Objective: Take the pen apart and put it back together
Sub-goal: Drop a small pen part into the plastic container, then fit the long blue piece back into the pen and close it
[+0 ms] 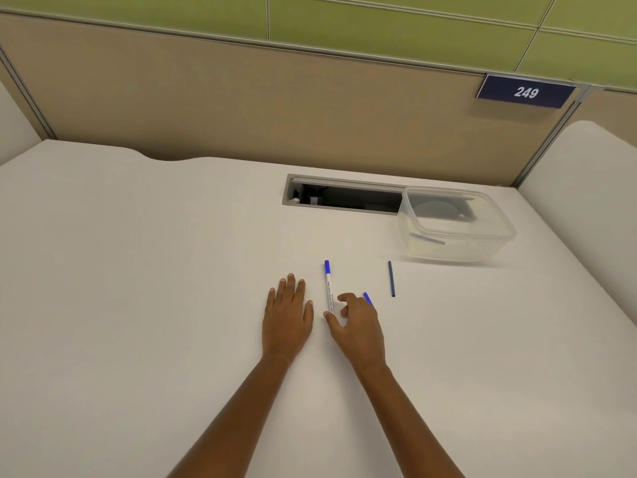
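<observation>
White plastic pen barrel (pixel 329 288), blue-tipped, lies on white desk (pixel 138 270) between hands: likely light, stiff, roll-prone; pinch mid-length. Left hand (pixel 286 315) flat, empty. Right hand (pixel 358 322) half-curled at near end, hold unclear

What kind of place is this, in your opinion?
Probably an office cubicle: a white desk enclosed by beige partition panels, a numbered plate reading 249, and a cable hatch set into the desk.

white desk (pixel 138 270) | tan partition (pixel 241 98) | green wall (pixel 379 19)
</observation>
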The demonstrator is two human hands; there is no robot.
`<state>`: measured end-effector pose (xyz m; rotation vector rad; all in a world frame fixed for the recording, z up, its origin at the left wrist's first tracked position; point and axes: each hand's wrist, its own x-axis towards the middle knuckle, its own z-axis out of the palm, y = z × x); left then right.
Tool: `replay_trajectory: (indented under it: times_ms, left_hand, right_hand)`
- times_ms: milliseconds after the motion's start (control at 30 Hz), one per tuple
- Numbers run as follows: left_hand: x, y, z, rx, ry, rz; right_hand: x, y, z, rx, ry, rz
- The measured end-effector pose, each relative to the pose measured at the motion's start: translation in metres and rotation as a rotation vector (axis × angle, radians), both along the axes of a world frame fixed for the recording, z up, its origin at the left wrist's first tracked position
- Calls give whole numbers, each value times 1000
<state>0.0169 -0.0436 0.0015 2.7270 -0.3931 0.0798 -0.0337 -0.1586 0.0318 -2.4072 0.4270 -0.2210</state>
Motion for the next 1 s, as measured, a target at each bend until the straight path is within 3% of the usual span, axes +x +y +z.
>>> replay_trajectory:
  times_ms: [233, 400, 567, 767, 1000]
  left_hand:
    - [-4, 3, 6, -198, 43, 18]
    - [-4, -7, 21, -525, 76, 132]
    - [-6, -17, 35, -870, 369, 174]
    - [6, -11, 43, -1287, 760, 165]
    - [20, 0, 38, -1569, 791, 292]
  right_hand:
    - [3, 8, 5, -51, 86, 0]
    - [2, 8, 11, 195, 10, -67]
    - [6, 10, 19, 368, -126, -76]
    - [11, 1, 27, 341, -196, -1]
    - [27, -47, 22, 105, -94, -160]
